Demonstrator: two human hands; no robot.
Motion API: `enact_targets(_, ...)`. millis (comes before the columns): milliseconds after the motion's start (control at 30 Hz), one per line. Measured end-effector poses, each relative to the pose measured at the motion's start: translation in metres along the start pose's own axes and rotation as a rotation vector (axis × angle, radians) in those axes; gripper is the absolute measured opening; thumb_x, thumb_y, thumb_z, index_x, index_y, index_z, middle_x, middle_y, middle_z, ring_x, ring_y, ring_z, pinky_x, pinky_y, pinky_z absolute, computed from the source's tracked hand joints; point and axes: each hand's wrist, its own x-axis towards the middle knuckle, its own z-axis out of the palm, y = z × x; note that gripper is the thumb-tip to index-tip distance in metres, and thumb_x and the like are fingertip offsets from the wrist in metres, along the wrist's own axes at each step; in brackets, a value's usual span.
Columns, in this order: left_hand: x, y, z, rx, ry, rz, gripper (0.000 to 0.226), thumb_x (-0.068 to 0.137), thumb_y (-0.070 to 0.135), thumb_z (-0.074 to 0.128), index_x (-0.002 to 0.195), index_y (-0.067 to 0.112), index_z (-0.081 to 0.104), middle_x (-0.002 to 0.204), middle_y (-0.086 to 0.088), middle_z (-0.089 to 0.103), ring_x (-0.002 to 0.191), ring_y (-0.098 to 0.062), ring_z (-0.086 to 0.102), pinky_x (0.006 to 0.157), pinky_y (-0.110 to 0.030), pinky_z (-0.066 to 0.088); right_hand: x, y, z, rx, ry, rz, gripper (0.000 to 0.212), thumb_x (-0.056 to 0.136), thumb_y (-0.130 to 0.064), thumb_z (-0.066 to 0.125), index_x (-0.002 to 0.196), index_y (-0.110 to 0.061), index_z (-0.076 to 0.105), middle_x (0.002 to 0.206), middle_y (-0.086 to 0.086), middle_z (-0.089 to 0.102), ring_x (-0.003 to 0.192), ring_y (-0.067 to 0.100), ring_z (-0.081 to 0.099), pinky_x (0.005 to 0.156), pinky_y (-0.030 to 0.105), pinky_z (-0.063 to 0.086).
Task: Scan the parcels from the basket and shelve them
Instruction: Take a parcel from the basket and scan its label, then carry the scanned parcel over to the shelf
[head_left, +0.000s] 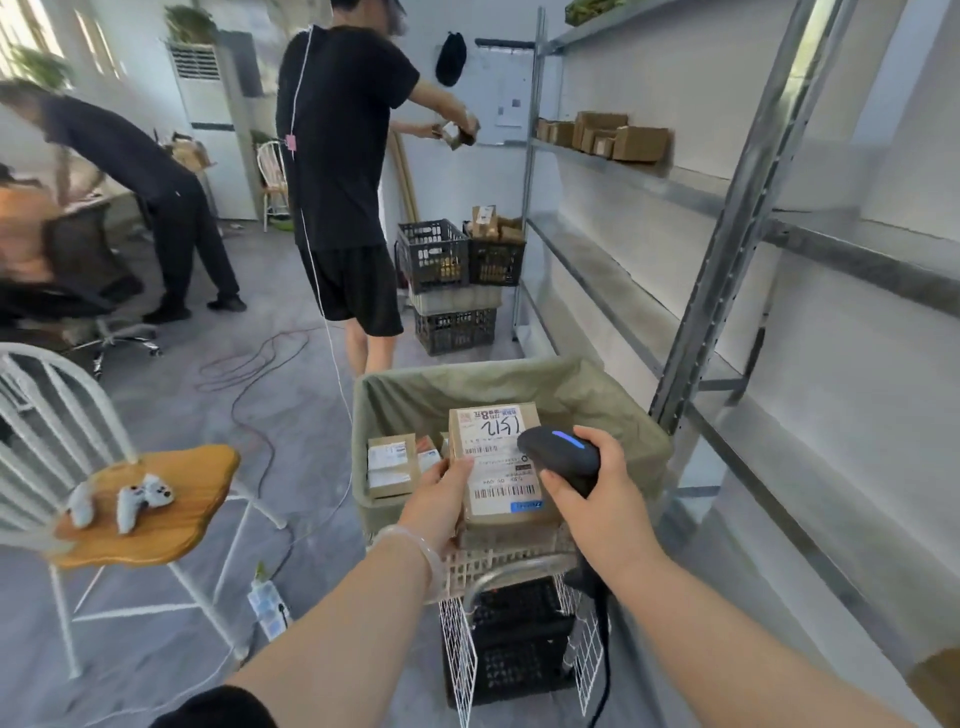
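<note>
My left hand (441, 499) grips a brown cardboard parcel (496, 462) by its left side, label up, above the near edge of the basket (613, 410). The label carries barcodes and black handwritten numbers. My right hand (597, 493) holds a black barcode scanner (561, 454) with a blue light on top, its head over the right part of the label. The basket is lined with green cloth and sits on a cart; more small labelled parcels (389, 462) lie inside at the left. A metal shelf rack (727, 244) stands on the right.
Several brown boxes (618, 136) sit on an upper shelf. A person in black (337, 171) stands ahead beside stacked black crates (452, 280). A white chair (150, 504) with a wooden seat stands left, with cables (249, 374) on the floor. Another person bends at far left.
</note>
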Motion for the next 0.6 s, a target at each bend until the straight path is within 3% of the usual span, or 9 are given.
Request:
enact_targets(100, 0.031, 0.009, 0.005, 0.027, 0.012, -0.034, 0.035, 0.096, 0.048, 0.058, 0.129, 0.035, 0.057, 0.104, 0.008, 0.076, 0.103, -0.021, 0.068, 0.099, -0.049, 0.051, 0.043, 0.010, 0.013, -0.001, -0.017, 0.011, 0.054, 0.089, -0.025, 0.074, 0.125, -0.046, 0.040, 0.107, -0.027, 0.056, 0.088, -0.022, 0.056, 0.065, 0.001, 0.043)
enact_targets(200, 0.062, 0.015, -0.004, 0.074, -0.011, -0.040, 0.080, 0.084, 0.047, 0.071, 0.153, 0.039, 0.030, 0.128, 0.007, 0.066, 0.119, -0.023, 0.060, 0.107, -0.051, 0.045, 0.078, 0.020, 0.034, 0.010, -0.028, 0.057, 0.054, 0.089, -0.028, 0.074, 0.125, -0.048, 0.039, 0.110, -0.024, 0.057, 0.085, -0.002, 0.065, 0.069, 0.012, 0.050)
enact_targets(267, 0.094, 0.022, -0.014, 0.115, 0.003, -0.060, 0.095, 0.079, 0.044, 0.073, 0.158, 0.038, 0.020, 0.142, 0.004, 0.055, 0.128, -0.025, 0.054, 0.110, -0.050, 0.042, 0.105, 0.026, 0.054, -0.001, -0.037, 0.089, 0.054, 0.089, -0.029, 0.074, 0.124, -0.050, 0.039, 0.109, -0.024, 0.058, 0.081, 0.004, 0.066, 0.068, 0.016, 0.051)
enact_targets(333, 0.128, 0.029, -0.023, 0.106, 0.018, -0.069, 0.082, 0.088, 0.038, 0.070, 0.157, 0.034, 0.026, 0.145, 0.004, 0.053, 0.128, -0.024, 0.053, 0.105, -0.047, 0.046, 0.133, 0.030, 0.077, -0.005, -0.032, 0.096, 0.053, 0.089, -0.027, 0.074, 0.124, -0.048, 0.040, 0.105, -0.028, 0.057, 0.081, -0.009, 0.063, 0.064, 0.007, 0.047)
enact_targets(367, 0.146, 0.032, -0.029, 0.085, 0.019, -0.068, 0.070, 0.091, 0.034, 0.068, 0.152, 0.034, 0.035, 0.137, 0.006, 0.061, 0.121, -0.021, 0.059, 0.096, -0.042, 0.053, 0.147, 0.031, 0.089, -0.004, -0.028, 0.103, 0.053, 0.089, -0.027, 0.074, 0.123, -0.047, 0.040, 0.105, -0.029, 0.056, 0.083, -0.013, 0.062, 0.065, 0.007, 0.047)
enact_targets(433, 0.179, 0.041, -0.041, 0.031, 0.035, -0.072, 0.054, 0.092, 0.030, 0.068, 0.142, 0.033, 0.048, 0.119, 0.009, 0.072, 0.102, -0.016, 0.070, 0.081, -0.035, 0.059, 0.176, 0.030, 0.115, 0.005, -0.032, 0.131, 0.053, 0.089, -0.027, 0.074, 0.123, -0.048, 0.039, 0.108, -0.025, 0.058, 0.084, -0.001, 0.065, 0.073, 0.020, 0.055)
enact_targets(500, 0.212, 0.054, -0.056, 0.014, 0.073, -0.071, 0.062, 0.090, 0.031, 0.070, 0.147, 0.030, 0.044, 0.126, 0.003, 0.069, 0.107, -0.021, 0.068, 0.094, -0.043, 0.057, 0.204, 0.029, 0.140, 0.009, -0.041, 0.160, 0.053, 0.088, -0.029, 0.074, 0.123, -0.049, 0.039, 0.108, -0.023, 0.058, 0.088, 0.009, 0.066, 0.080, 0.035, 0.058)
enact_targets(600, 0.254, 0.074, -0.082, 0.056, 0.111, -0.063, 0.070, 0.090, 0.038, 0.070, 0.152, 0.034, 0.037, 0.136, 0.002, 0.062, 0.112, -0.026, 0.064, 0.100, -0.046, 0.052, 0.239, 0.027, 0.173, -0.006, -0.057, 0.171, 0.055, 0.088, -0.030, 0.074, 0.128, -0.047, 0.039, 0.105, -0.025, 0.054, 0.095, 0.006, 0.062, 0.086, 0.041, 0.058)
